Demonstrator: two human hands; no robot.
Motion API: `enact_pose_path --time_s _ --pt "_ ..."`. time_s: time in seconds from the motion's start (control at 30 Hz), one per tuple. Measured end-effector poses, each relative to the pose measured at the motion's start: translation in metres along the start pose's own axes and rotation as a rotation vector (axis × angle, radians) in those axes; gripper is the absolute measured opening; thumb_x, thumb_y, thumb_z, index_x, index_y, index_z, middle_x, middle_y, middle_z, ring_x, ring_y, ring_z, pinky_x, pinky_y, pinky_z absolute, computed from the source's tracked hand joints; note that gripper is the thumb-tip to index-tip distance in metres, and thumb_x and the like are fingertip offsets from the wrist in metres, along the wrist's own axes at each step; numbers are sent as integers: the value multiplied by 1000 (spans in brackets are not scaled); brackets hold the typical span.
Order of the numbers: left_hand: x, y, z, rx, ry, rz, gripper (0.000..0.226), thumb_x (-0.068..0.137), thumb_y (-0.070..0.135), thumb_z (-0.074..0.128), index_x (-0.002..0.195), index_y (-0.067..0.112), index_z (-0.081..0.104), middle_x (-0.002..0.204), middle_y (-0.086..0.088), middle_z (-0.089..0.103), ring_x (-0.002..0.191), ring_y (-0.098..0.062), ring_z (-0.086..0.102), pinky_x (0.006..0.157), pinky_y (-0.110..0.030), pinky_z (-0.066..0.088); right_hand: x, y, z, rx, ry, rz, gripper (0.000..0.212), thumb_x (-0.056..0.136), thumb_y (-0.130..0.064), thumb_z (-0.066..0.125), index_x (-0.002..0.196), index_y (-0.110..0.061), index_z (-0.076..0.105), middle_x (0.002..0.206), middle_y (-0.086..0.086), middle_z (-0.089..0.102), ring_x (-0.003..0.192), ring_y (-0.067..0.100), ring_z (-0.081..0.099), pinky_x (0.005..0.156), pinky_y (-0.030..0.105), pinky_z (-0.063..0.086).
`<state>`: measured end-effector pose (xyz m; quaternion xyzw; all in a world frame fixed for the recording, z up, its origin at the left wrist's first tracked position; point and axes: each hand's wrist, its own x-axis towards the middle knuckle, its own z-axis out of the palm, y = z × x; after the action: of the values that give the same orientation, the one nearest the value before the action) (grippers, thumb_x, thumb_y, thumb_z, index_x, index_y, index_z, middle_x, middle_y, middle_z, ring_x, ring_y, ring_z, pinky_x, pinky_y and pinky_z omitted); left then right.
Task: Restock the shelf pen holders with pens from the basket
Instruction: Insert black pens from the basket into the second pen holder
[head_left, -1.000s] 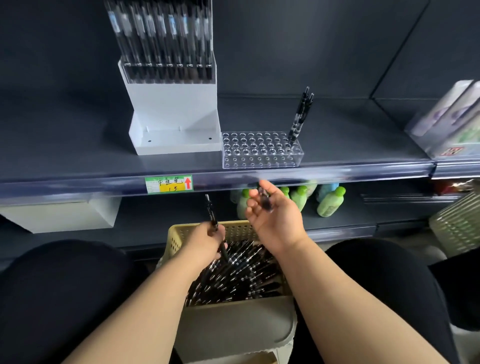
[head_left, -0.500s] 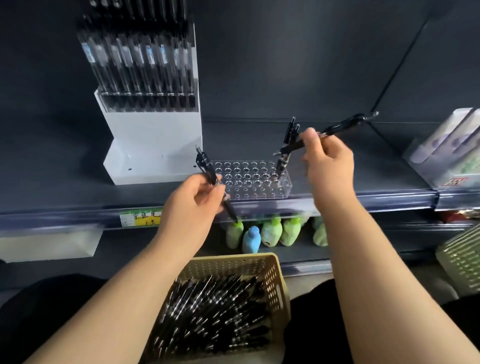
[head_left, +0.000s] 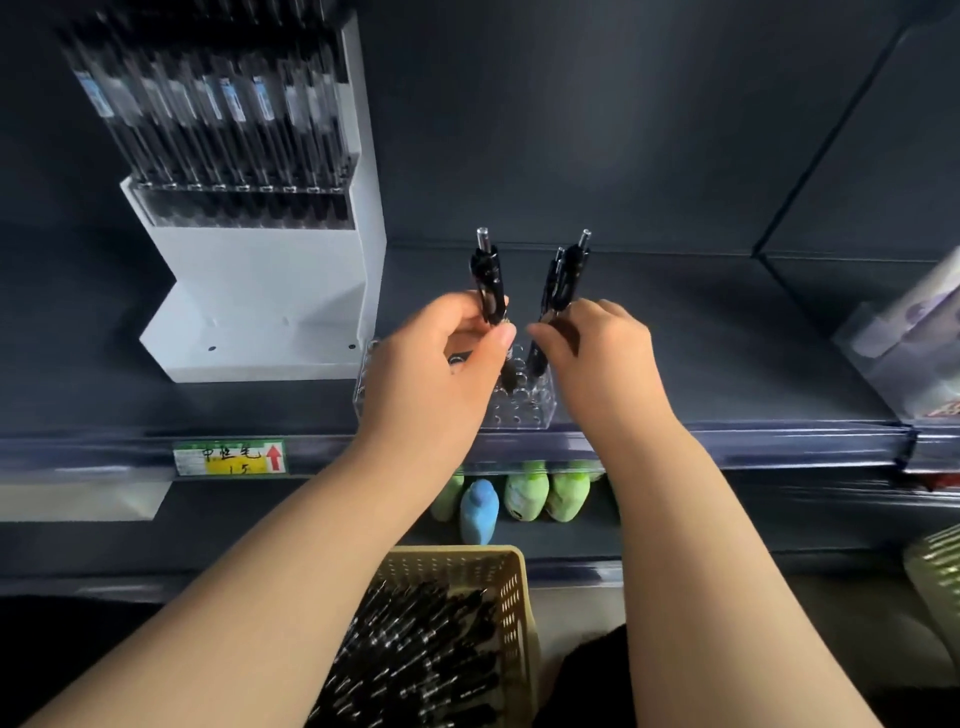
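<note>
Left, the white holder stands full. Our left hand grips one pen and our right hand grips another pen, both upright over the sparsely filled clear holder. We judge restocking barely begun: the basket below holds many pens.

clear pen holder: mostly hidden behind left hand | basket: cut off by bottom edge | shelf label: blurred

Head camera, single wide-angle view: worn on my head, facing forward and down; shelf far, at arm's reach; basket near, bottom edge, centre
</note>
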<state>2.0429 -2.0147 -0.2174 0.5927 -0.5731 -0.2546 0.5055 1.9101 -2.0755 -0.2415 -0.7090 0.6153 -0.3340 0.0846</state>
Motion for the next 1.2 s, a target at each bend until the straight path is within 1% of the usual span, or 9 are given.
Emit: enact_pose_path --time_s 0.1,0.2,0.33,0.57,0.77,0.9,1.0,1.1,1.2 --pt "1 1 7 -18 15 3 16 89 23 61 105 22 65 93 11 68 88 2 63 74 -6 47 1 0 -1 -32 10 6 35 92 -35 56 94 -1 61 86 5 46 74 20 43 64 29 38" --pt "3 1 11 -6 11 14 19 88 22 62 107 21 65 95 8 69 89 1 63 74 -6 47 0 3 2 -77 -60 40 37 93 -37 54 97 -1 61 87 7 45 73 22 43 64 30 38" --pt "5 -3 13 19 13 -10 22 87 22 64 109 20 67 99 7 70 92 -1 64 84 -18 50 -2 8 11 -98 -193 86 38 92 -40 54 99 -4 63 90 10 50 73 24 45 65 29 39" --pt "8 2 16 23 26 -6 17 86 22 65 102 21 69 93 7 71 89 -5 65 85 -28 52 2 10 12 -141 -270 227 38 89 -46 57 84 -9 67 61 4 47 63 28 50 54 24 35" --pt "10 5 26 49 -12 7 14 85 19 68 98 20 70 88 9 71 83 0 65 78 -11 48 2 18 8 -63 -302 277 39 85 -42 64 75 -4 64 56 4 45 50 22 41 45 22 27" --pt "12 2 36 66 -14 -11 14 82 21 70 96 18 71 86 8 71 83 -5 66 82 -22 51 3 27 0 -26 -342 243 30 85 -33 66 65 -11 60 60 5 49 61 26 47 51 24 34" --pt "12 1 43 129 -19 -7 16 82 24 70 97 17 71 83 10 69 80 -5 64 77 -17 50 1 33 -3 -62 -350 207 10 86 -21 63 81 -15 70 80 8 64 77 30 61 66 30 51" --pt "14 4 47 166 -7 17 15 83 23 69 96 16 71 79 11 66 78 -6 62 73 -14 47 -2 35 -4 -75 -333 182 14 84 -12 59 88 -15 72 89 10 68 83 32 64 76 38 56" --pt "16 6 48 235 -15 53 12 84 22 67 90 11 70 81 2 70 79 -16 64 78 -29 49 -3 35 -6 -80 -339 166 18 85 -10 57 92 -18 72 90 9 68 82 31 63 76 38 56"
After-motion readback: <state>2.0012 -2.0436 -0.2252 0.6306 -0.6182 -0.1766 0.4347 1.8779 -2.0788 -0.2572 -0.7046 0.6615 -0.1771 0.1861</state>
